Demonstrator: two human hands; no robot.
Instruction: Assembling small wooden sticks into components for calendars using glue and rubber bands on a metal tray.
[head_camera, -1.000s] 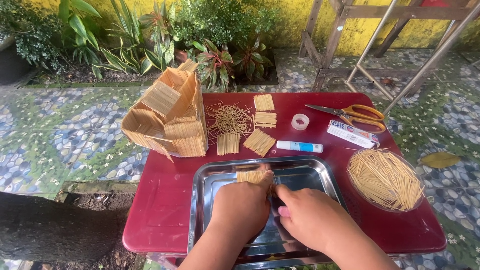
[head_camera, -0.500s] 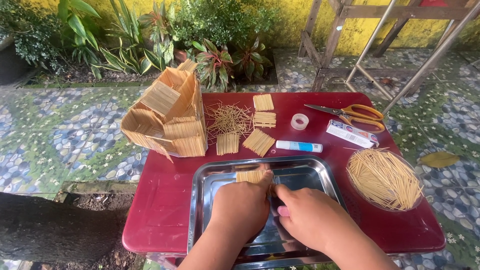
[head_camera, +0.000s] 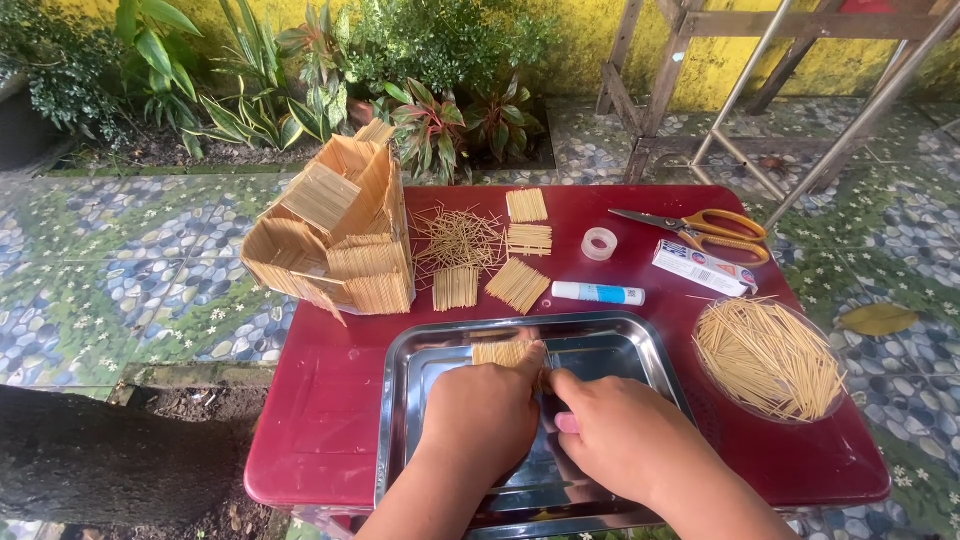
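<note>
One stick panel is pinched by the left hand over one tray; the right hand is closed beside it. Four panels lie on the worktop.

You stand at a red table outdoors on pebble-patterned floor tiles; far off, leafy plants line a yellow wall, wooden frames far right.

1 tray, 1 stick house, 4 stick panels, 1 scissors, 1 glue stick, 1 tape roll.
</note>
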